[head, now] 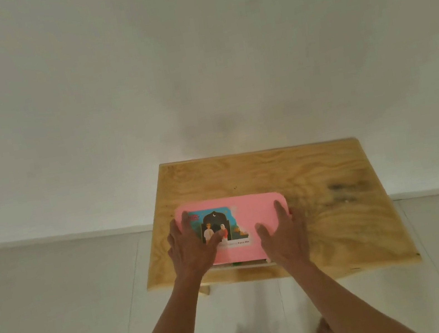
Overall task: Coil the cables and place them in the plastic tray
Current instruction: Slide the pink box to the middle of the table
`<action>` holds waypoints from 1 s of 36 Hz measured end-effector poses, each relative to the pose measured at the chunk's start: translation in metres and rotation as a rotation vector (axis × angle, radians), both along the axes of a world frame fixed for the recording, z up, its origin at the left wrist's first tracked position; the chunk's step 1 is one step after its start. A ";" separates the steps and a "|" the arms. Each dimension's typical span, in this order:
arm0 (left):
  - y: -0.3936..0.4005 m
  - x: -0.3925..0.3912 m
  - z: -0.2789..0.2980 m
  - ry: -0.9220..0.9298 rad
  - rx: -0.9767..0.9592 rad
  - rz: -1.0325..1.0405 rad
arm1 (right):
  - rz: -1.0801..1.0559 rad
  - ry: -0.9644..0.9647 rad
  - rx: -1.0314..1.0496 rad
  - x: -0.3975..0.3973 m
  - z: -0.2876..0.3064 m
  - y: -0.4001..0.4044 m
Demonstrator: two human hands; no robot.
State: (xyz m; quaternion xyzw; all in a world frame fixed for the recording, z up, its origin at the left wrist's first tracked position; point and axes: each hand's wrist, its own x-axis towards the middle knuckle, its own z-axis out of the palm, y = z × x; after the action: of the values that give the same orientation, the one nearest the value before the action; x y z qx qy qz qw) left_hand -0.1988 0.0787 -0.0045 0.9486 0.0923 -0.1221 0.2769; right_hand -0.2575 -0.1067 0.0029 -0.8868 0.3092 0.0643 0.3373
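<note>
As two hands [190,247] [283,234] press, one pink lid [253,213].

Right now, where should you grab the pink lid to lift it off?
Grip the pink lid by its two short ends, left and right, one hand per end. It lies flat and wide on the wooden table, and the left hand and right hand already rest near those ends. Hook fingers under the rounded rim and lift straight up.

Smooth matt pink plastic lid [254,220], glossy printed paper label [218,226], grainy plywood table [317,178]
</note>
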 end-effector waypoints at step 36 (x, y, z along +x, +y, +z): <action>0.006 -0.003 -0.046 0.053 0.058 -0.241 | 0.182 0.019 -0.216 -0.021 -0.060 0.002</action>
State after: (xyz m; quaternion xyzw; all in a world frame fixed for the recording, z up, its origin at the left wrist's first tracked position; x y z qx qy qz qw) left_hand -0.2020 0.0843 -0.0503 0.9569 -0.0118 -0.1767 0.2301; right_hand -0.2781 -0.1043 -0.0573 -0.9417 0.2358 0.0692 0.2297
